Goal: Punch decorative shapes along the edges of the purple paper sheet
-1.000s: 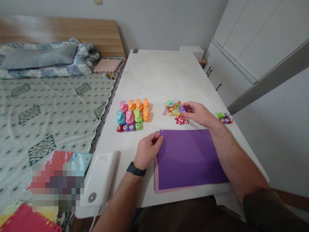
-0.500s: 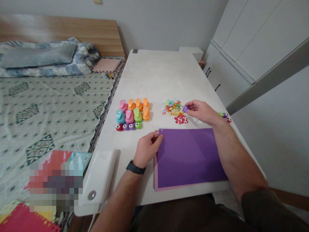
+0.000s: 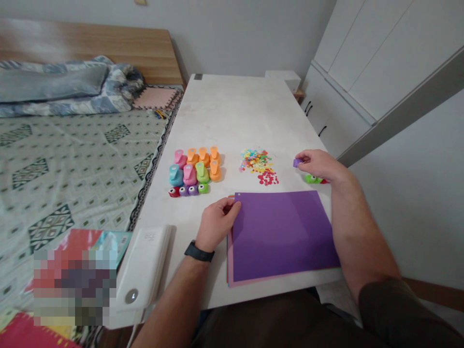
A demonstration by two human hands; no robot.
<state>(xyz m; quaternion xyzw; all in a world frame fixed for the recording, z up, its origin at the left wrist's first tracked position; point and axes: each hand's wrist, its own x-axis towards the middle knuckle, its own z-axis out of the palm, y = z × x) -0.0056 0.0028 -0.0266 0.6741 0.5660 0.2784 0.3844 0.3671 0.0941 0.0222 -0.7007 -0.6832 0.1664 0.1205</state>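
My right hand (image 3: 316, 163) pinches a small purple craft punch (image 3: 298, 162) above the right side of the table. Just under it are a few more small punches (image 3: 312, 179), green and red, partly hidden by the hand and wrist. My left hand (image 3: 220, 218), with a dark band at the wrist, grips the top left corner of a purple paper sheet (image 3: 282, 237), thumb on top. A small hole shows near that corner. Pink and other coloured sheets stick out beneath. Beyond the paper lies a pile of colourful punched confetti (image 3: 255, 159), with red pieces (image 3: 268, 178) nearest me.
Rows of larger craft punches (image 3: 189, 174) and smaller ones (image 3: 183, 191) stand on the left of the white table (image 3: 235, 106). A white corded device (image 3: 143, 266) sits at the near left corner. A bed (image 3: 83, 159) adjoins the left side; cabinets (image 3: 348, 96) are at right.
My right hand has carried the purple punch rightward, away from the confetti to the small punches. My left hand stays on the paper corner. The view has shifted slightly.
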